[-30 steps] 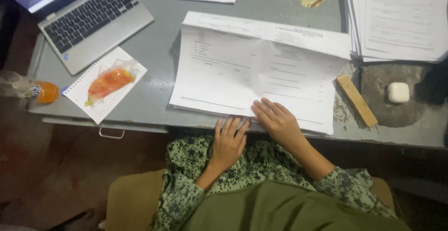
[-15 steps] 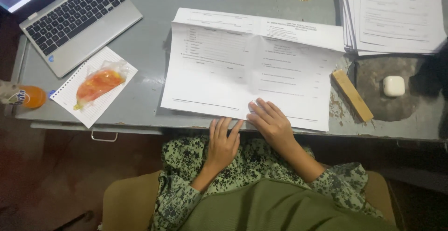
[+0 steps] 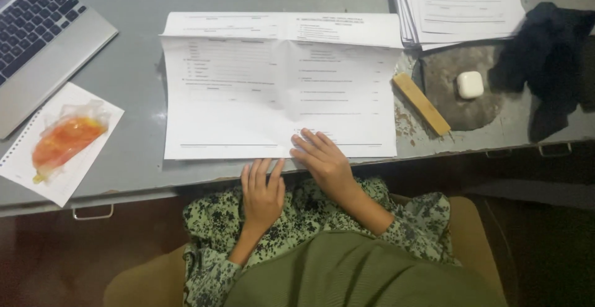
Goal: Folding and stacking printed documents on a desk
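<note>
Two hands at the near edge of the grey worktop (image 3: 136,133). Far left sits a laptop (image 3: 43,34), then an orange snack in a clear bag (image 3: 65,140) on a notepad sheet (image 3: 37,177). The left hand (image 3: 262,192) lies flat, fingers spread, tips just touching the near edge of the wide creased printed sheet (image 3: 248,96). The right hand (image 3: 325,158) rests open on that sheet's near edge, beside the centre fold. To flatten it well, I'd press outward from the crease with both palms. Rightward: a wooden block (image 3: 421,104), a small white case (image 3: 470,84), a dark cloth (image 3: 551,59).
</note>
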